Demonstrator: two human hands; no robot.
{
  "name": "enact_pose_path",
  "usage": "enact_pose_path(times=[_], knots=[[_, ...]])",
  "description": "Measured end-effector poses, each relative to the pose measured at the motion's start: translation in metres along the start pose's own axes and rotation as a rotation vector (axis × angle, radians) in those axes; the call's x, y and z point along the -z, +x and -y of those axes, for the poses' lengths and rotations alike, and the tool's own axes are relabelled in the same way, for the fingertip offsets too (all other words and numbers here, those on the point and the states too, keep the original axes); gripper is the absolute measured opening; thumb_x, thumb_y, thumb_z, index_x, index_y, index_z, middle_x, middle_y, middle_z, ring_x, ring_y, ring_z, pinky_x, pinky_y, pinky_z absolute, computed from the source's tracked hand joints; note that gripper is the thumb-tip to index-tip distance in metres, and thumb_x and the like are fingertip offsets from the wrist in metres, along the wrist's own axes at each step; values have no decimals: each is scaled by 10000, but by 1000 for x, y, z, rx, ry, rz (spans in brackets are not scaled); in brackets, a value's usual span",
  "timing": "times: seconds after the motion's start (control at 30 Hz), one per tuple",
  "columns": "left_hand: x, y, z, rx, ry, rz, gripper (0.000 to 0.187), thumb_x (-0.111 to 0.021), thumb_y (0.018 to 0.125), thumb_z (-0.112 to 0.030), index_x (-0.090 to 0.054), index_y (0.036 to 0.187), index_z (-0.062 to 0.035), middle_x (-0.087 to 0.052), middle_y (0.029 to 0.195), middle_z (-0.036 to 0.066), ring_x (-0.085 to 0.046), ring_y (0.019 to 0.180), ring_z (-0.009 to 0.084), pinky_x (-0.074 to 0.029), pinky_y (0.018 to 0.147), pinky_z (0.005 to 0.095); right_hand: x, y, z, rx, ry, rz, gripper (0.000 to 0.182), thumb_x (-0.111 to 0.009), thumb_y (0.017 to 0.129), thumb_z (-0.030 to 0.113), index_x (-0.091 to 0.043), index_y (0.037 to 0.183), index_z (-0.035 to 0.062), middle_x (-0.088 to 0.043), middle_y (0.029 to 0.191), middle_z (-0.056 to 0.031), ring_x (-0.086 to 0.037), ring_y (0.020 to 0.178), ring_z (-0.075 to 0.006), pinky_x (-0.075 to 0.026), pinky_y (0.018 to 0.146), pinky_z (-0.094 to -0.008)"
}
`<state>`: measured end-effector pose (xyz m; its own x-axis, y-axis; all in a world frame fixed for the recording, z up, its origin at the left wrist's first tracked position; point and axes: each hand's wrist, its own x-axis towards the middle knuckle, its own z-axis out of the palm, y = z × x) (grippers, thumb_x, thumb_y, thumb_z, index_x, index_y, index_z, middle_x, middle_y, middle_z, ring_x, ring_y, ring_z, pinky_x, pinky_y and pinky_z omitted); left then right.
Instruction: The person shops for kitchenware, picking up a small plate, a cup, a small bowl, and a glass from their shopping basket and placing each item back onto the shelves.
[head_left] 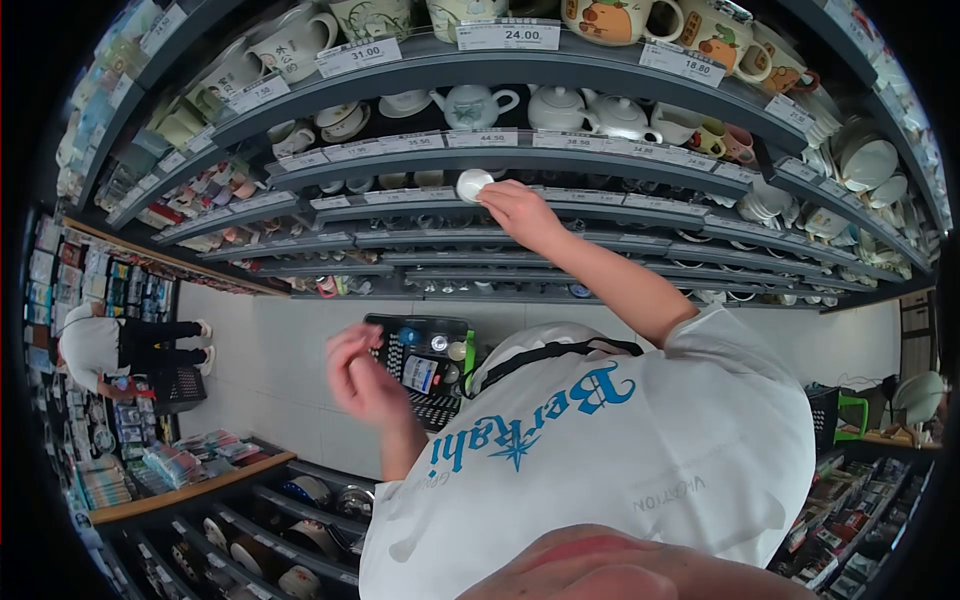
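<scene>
My right hand (518, 212) reaches out to the shelving and pinches a small white round dish (474, 185) by its edge. The dish is in front of the price-label strip of a middle shelf (560, 195). Lower and to the left, my left hand (362, 375) hangs in the air, slightly blurred, its fingers loosely bent with nothing visible in them. Beyond it on the floor stands a black shopping basket (432, 412) with a green handle (470, 360). Inside lie a blue round item (408, 336), a pale round item (457, 351) and a labelled package (420, 374).
Teapots (474, 106) stand on the shelf above my right hand, and mugs (608, 20) on the top one. At the left a person (95, 345) stands by hanging goods beside another basket (180, 388). Low racks with pans (306, 490) lie at the lower left.
</scene>
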<state>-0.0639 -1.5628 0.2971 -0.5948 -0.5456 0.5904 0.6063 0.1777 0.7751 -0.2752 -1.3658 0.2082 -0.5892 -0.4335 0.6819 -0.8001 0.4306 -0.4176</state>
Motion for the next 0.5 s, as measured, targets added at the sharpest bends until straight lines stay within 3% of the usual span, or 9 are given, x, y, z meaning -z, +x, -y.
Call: enact_pose_path(times=[0.03,0.13,0.17,0.2,0.27,0.3,0.37,0.43,0.5], knots=[[8,5,-12,-157,-33,74,146,-367,859,-46,-492,915,5,-499,885,147,-494,806,253,-410,692,357,-3,2,-1,-15,-6,-13,156,-623,766,61,-629,908,-4,-627,924,-109,-593,855,-263,-489,749,-337],[33,21,-51,-535,52,111,220,-394,892,-206,-511,991,-48,-490,817,93,-479,808,279,-372,730,431,-11,11,-5,-42,-24,-38,144,-614,770,61,-624,903,5,-625,918,-111,-589,854,-279,-486,742,-344],[46,28,-58,-682,71,100,288,-353,908,-269,-500,1031,-53,-486,830,94,-471,848,283,-348,745,437,-14,13,-7,-49,-32,-49,141,-611,773,61,-624,903,10,-625,917,-111,-588,856,-284,-485,739,-348],[50,37,-74,-749,149,21,278,-330,908,-324,-508,983,-125,-460,809,21,-432,819,212,-294,660,368,-16,15,-7,-57,-58,-56,143,-601,779,71,-624,911,22,-628,908,-109,-594,839,-293,-485,735,-357],[65,58,-102,-944,206,-60,325,-293,898,-331,-512,1048,-144,-472,861,-4,-414,856,209,-308,720,332,-21,19,-11,-101,-68,-12,145,-597,781,77,-626,915,27,-630,905,-112,-596,831,-298,-487,730,-362],[77,67,-113,-1047,22,-34,337,-347,875,-341,-500,1030,-85,-520,913,64,-485,889,282,-356,723,392,-23,19,-14,-147,-70,22,148,-592,784,83,-628,918,31,-632,902,-115,-598,822,-304,-488,726,-367],[51,86,-145,-1115,-139,-213,271,-459,849,-329,-550,908,-81,-526,848,31,-483,855,212,-360,701,359,-29,21,-23,-130,-95,14,149,-584,791,99,-631,918,38,-630,898,-125,-597,818,-309,-490,718,-375],[66,85,-158,-1082,-291,176,589,-384,844,-571,-454,1261,-160,-446,1311,139,-350,1240,297,-253,1018,411,-33,22,-29,-105,-115,8,151,-577,797,116,-634,917,45,-628,895,-134,-597,815,-314,-492,710,-382],[48,100,-175,-1136,-211,131,506,-343,890,-466,-455,1252,-131,-462,1297,107,-365,1232,252,-247,1022,418,-36,25,-33,-296,-235,212,169,-562,809,146,-630,935,56,-620,901,-152,-593,823,-319,-493,696,-399]])
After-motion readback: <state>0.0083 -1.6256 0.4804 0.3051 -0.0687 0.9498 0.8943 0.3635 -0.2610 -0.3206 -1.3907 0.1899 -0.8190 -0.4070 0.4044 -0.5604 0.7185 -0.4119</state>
